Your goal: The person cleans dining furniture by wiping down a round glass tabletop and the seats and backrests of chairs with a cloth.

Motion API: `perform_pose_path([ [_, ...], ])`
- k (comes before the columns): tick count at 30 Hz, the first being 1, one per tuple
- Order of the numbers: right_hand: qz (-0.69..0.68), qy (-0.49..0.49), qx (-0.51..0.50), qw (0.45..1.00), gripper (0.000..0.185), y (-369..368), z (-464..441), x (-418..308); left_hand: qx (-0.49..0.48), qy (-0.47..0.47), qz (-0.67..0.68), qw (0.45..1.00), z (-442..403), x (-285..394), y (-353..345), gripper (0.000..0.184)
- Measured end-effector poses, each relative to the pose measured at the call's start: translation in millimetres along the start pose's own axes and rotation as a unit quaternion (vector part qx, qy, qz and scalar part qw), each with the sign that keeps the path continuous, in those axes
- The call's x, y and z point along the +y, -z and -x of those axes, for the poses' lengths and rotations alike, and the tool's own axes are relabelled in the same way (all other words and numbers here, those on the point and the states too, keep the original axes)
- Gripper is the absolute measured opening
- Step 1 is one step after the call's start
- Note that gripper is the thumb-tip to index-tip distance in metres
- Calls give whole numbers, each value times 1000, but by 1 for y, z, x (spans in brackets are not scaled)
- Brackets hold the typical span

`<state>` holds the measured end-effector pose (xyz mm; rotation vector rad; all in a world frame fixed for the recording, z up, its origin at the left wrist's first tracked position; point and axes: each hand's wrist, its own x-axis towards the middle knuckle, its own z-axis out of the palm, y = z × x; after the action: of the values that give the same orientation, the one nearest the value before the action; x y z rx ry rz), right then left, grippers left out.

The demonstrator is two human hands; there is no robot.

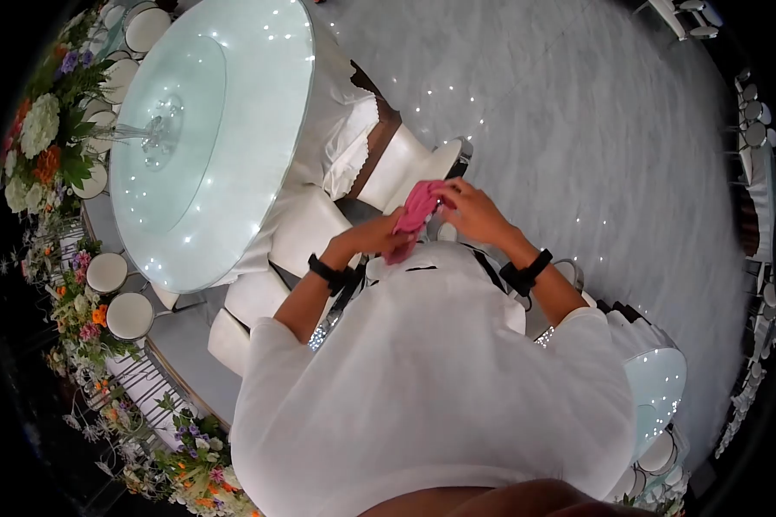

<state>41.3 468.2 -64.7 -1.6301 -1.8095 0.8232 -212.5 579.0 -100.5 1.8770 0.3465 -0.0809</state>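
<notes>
A crumpled pink cloth (420, 207) hangs between my two hands, just in front of my white shirt. My left hand (375, 233) is closed on its lower left part. At its upper right end, my right hand (474, 211) pinches the cloth with bent fingers. Both wrists carry black bands. Beyond the cloth is a white chair (444, 164) with a rounded, shiny-edged back. Part of the cloth hangs down below my left fingers.
A large round glass-topped table (259, 155) with a white cloth stands at the left, with white chairs (310, 228) beside it. Flower arrangements (43, 129) line the far left. Another glass-topped table (660, 388) is at the lower right. Grey glossy floor (578, 129) extends ahead.
</notes>
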Motion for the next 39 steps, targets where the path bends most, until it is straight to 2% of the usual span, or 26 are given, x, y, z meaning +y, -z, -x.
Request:
perform_pose_path([
  [2, -4, -44, 28, 999, 35, 1, -7, -1, -28, 68, 25, 997, -26, 31, 16, 55],
  [4, -1, -81, 55, 995, 35, 1, -22, 15, -8, 57, -4, 998, -55, 28, 18, 54],
  [6, -58, -108, 147, 982, 33, -16, -39, 49, 19, 45, -33, 998, -78, 27, 21, 55],
  [8, -82, -90, 165, 979, 31, -28, -50, 93, 40, 105, -151, 982, -94, 33, 22, 55],
  [9, -113, -74, 190, 972, 30, -25, -55, 98, 50, 118, -151, 980, -97, 36, 21, 56],
  [10, -108, -69, 181, 975, 30, -24, -56, 102, 61, 118, -145, 980, -93, 32, 18, 56],
  [12, -92, -96, 120, 984, 30, -18, -50, 105, 113, 38, -143, 982, -76, 20, 11, 56],
  [13, -81, -92, 113, 986, 30, -8, -45, 96, 85, 82, -130, 984, -59, 18, 11, 53],
  [14, -92, -88, 56, 990, 31, 2, -39, 76, 55, 125, -115, 984, -37, 14, 10, 51],
  [15, -104, -86, -4, 991, 32, 9, -33, 57, 56, 116, -87, 988, -17, 6, 6, 52],
  [16, -94, -85, -16, 992, 32, 13, -29, 40, 56, 109, -58, 991, -1, 0, 1, 54],
  [18, 53, -4, -4, 999, 33, 9, -23, 10, 69, 127, -40, 989, 13, 0, -8, 54],
  [19, 59, 2, -16, 998, 33, 1, -20, 1, 73, 148, -33, 986, 16, 0, -10, 55],
  [20, 137, -14, 4, 990, 33, -9, -19, -6, 86, 148, -25, 985, 14, -7, -12, 55],
  [21, 213, -27, 25, 976, 34, -13, -20, -6, 114, 96, -112, 982, 11, -16, -16, 55],
  [22, 218, -17, 14, 976, 34, -11, -24, 0, 140, 46, -201, 968, 8, -18, -16, 55],
  [26, 217, 12, -7, 976, 35, -7, -46, 20, 121, 59, -220, 966, 7, -14, -7, 48],
  [28, 211, -43, -49, 975, 35, -6, -60, 22, 60, 105, 18, 992, -2, -29, 1, 50],
  [31, 344, -25, -8, 939, 39, -6, -75, 27, 95, 136, 21, 986, -23, -68, 2, 52],
  [32, 347, -17, -9, 938, 39, -3, -79, 26, 103, 136, 21, 985, -29, -75, 1, 52],
  [34, 438, -33, -69, 896, 40, 5, -88, 11, 58, 232, -35, 970, -41, -66, 10, 57],
  [35, 436, -32, -69, 897, 40, 6, -92, 9, 52, 239, -40, 969, -46, -55, 14, 51],
  [36, 361, -84, -159, 915, 37, 6, -95, 8, 51, 241, -41, 968, -51, -52, 13, 51],
  [37, 279, -136, -245, 918, 35, 4, -97, 5, 92, 63, -20, 994, -56, -52, 11, 47],
  [38, 276, -138, -244, 919, 35, 1, -93, 1, 131, -117, 4, 984, -59, -53, 9, 44],
  [39, 244, -73, -180, 950, 31, -4, -88, -8, 128, -116, 1, 985, -58, -51, 10, 44],
])
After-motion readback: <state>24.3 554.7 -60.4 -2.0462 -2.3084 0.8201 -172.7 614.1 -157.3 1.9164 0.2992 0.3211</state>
